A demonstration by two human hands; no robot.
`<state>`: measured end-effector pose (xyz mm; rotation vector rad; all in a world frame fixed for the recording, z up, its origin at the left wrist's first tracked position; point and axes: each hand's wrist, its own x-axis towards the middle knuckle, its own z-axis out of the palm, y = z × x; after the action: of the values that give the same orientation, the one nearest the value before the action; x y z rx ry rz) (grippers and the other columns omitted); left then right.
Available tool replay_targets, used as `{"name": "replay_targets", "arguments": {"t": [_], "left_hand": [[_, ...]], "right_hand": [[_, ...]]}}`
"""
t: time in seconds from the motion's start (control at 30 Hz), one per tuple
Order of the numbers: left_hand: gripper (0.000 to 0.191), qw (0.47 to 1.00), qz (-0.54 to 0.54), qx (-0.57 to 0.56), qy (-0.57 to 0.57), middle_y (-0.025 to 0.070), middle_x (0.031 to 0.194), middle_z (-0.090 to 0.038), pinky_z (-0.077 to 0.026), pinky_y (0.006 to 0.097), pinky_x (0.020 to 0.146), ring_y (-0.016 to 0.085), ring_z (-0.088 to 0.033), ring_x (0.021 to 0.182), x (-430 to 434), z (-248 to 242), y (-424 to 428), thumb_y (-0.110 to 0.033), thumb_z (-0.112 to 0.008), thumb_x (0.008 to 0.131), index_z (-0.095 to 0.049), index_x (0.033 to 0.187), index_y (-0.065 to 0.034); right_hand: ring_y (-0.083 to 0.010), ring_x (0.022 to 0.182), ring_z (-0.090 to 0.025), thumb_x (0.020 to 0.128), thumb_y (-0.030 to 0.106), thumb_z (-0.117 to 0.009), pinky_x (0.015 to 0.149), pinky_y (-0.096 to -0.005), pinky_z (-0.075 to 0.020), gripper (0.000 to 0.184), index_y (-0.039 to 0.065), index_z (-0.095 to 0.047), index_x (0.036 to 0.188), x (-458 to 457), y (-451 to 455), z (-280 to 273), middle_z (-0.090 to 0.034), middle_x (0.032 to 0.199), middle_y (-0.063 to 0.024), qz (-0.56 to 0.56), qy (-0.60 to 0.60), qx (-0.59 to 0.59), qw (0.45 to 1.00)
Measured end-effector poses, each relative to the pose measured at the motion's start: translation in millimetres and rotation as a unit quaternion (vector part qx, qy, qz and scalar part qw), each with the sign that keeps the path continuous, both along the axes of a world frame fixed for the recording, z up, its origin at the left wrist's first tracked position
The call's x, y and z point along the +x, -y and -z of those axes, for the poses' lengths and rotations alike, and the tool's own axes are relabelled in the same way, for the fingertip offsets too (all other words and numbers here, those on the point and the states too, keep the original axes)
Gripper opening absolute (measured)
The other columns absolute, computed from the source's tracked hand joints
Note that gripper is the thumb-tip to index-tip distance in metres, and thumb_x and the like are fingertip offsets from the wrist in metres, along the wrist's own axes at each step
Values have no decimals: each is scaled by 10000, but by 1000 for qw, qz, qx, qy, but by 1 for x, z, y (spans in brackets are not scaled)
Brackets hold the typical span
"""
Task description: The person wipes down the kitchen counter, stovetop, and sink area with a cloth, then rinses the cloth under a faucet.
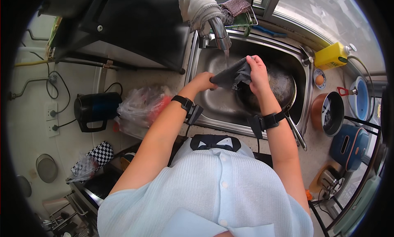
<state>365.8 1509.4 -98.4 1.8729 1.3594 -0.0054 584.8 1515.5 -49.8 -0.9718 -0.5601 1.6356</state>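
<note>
A dark grey cloth (pixel 231 73) is stretched between my two hands above a stainless steel sink (pixel 212 109). My left hand (pixel 203 81) grips its left end, and my right hand (pixel 258 72) pinches its upper right corner. Water runs from the chrome faucet (pixel 221 34) just behind the cloth; whether the stream wets it I cannot tell. Below my right hand a dark, wet pan (pixel 280 86) lies in the right part of the sink. Its metal handle (pixel 296 131) sticks out over the front rim.
Left of the sink are plastic bags (pixel 144 106) and an electric kettle (pixel 98 109). On the right stand a yellow bottle (pixel 331 56), an egg (pixel 319 80) in a small dish, a copper-coloured pot (pixel 326 114) and a blue appliance (pixel 349 147). A wire rack (pixel 254 17) sits behind the sink.
</note>
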Motion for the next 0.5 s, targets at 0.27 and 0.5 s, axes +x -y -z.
{"name": "replay_targets", "arguments": {"t": [0.27,0.5], "left_hand": [[303,940,-225,-171,191,43,748,-595,-420,275,640,123,-528,718,11,-17,-10,-261,-675,774,-615,887,14],[255,971,-184,-44,147,58,757,-578,-427,282,633,128,-527,711,1,6,-11,-223,-666,775,-579,862,0]], "right_hand": [[-52,655,-522,922,177,-487,603,-203,-432,122,76,-536,875,27,-8,15,-566,742,27,37,69,15,997],[-62,675,-497,925,183,-481,620,-222,-428,138,62,-536,890,34,-7,21,-555,749,22,68,87,-14,994]]}}
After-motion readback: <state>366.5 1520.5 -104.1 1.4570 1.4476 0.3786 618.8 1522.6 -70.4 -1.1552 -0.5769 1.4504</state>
